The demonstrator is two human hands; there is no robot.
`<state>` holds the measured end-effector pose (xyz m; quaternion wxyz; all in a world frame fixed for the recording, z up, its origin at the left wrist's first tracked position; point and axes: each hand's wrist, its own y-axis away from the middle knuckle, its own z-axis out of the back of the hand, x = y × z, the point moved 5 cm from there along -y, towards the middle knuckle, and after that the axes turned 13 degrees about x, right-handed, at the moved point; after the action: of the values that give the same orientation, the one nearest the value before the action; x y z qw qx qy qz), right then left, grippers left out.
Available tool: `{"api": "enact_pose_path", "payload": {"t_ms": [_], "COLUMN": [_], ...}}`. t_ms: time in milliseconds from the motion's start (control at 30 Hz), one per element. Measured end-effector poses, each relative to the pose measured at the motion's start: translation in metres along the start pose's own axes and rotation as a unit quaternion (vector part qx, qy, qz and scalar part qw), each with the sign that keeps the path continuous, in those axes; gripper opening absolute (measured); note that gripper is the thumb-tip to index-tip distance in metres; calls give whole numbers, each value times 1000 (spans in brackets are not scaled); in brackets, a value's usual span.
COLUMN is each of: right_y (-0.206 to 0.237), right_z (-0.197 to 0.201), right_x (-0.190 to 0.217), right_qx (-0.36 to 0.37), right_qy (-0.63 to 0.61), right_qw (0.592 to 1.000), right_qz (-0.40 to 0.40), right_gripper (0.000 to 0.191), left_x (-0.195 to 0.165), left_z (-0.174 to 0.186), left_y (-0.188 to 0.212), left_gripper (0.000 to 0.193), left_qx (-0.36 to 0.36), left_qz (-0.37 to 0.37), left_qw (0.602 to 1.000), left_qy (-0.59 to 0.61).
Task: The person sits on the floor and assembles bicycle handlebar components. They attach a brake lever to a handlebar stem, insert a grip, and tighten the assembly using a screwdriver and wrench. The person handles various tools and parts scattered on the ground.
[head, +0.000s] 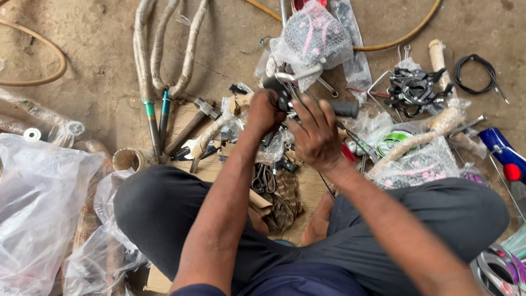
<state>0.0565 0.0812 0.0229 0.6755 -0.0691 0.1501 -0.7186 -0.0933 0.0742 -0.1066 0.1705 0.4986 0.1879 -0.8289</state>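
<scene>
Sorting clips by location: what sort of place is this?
Probably an informal bicycle repair or assembly spot on bare ground: wrapped frame tubes, a handlebar grip, a coiled cable and a hammer lie around the seated person.
</scene>
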Motion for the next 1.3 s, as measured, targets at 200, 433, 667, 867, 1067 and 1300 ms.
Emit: {"api": "enact_pose_path", "payload": {"t_ms": [200,433,667,867,1067,1300], "right_y": [17,29,101,114,112,168], "right_z": [-36,-72,-100,-107,-114,-18], "right_x": [65,1,-54,-35,-57,-199], "right_qx": [47,263,530,530,480,95], "right_qy": [-229,-200,-180,-90,-236,-478], "right_qw": [972,922,748,796,773,605], "right_qz": [1,-200,-357,-278,-341,-630], "right_gripper": [13,26,37,24,24,34], "left_x": [12,-5,-1,-9,-21,-12], "left_z": [4,9,-1,-11,-22,-19], "left_y": [-1,-4,-12,-20,-42,-57], "left_gripper": [22,12,20,16,25,27], "left_qx": [-16,55,159,48,-15,4], "left_qz": [55,85,209,115,80,74], "left_qw": [995,994,958,990,994,994], "left_qy": [80,-39,-117,-65,-78,-83]}}
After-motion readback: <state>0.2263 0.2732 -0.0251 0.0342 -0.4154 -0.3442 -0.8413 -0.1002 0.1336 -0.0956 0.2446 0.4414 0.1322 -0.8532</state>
